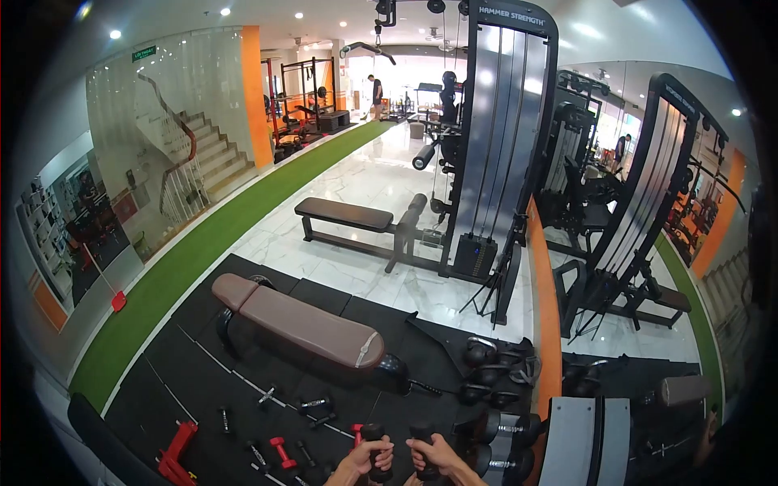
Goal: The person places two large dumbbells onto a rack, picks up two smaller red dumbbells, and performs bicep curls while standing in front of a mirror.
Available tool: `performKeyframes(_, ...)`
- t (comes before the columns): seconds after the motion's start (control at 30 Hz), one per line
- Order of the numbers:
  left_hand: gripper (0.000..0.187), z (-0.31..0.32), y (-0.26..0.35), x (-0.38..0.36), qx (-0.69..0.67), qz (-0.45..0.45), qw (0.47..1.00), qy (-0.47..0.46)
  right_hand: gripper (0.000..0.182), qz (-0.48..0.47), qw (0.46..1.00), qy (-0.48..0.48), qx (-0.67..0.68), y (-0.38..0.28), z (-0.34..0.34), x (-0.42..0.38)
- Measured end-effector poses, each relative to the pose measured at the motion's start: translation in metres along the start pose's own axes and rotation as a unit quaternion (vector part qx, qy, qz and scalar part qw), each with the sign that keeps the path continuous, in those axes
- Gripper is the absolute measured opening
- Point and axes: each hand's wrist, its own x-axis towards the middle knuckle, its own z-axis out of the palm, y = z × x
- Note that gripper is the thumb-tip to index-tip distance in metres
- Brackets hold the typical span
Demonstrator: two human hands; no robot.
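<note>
At the bottom of the head view my left hand (361, 460) is wrapped round a black dumbbell (374, 432). My right hand (440, 457) grips a second black dumbbell (421, 432) the same way. Both dumbbells stand roughly upright, side by side with a small gap between them, their dark heads above my fingers. Below the hands, the lower ends are partly hidden. On the black mat beyond my left hand lie a red dumbbell (283, 453) and several chrome-and-black ones, such as a dumbbell (314, 405).
A brown padded bench (300, 324) stands ahead on the mat. Kettlebells (480, 351) and racked dumbbells (506, 464) are at the right, beside a mirror wall. Beyond rises a cable machine (506, 121) with a seat (344, 214). A person (376, 93) stands far back near a green turf strip (203, 223).
</note>
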Motion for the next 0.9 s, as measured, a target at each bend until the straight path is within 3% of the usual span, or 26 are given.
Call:
performKeyframes(0.23,0.023,0.009,0.024,-0.007,0.044,-0.034,0.998,-0.021,0.036,-0.037,0.998,0.034,0.029,0.008,0.017,-0.006)
performKeyframes(0.43,0.025,0.014,0.026,0.006,0.067,-0.133,0.989,-0.005,0.030,-0.064,0.991,0.098,0.061,0.042,0.020,-0.022)
performKeyframes(0.7,0.023,0.037,0.001,0.033,0.153,-0.241,0.958,-0.021,0.021,-0.092,0.960,0.209,0.165,0.065,0.020,-0.063)
performKeyframes(0.8,0.023,0.047,-0.016,0.046,0.181,-0.270,0.945,-0.040,0.026,-0.135,0.934,0.284,0.171,0.076,0.026,-0.081)
performKeyframes(0.9,0.025,0.064,-0.036,0.055,0.225,-0.276,0.931,-0.077,0.030,-0.174,0.915,0.296,0.211,0.078,0.027,-0.105)
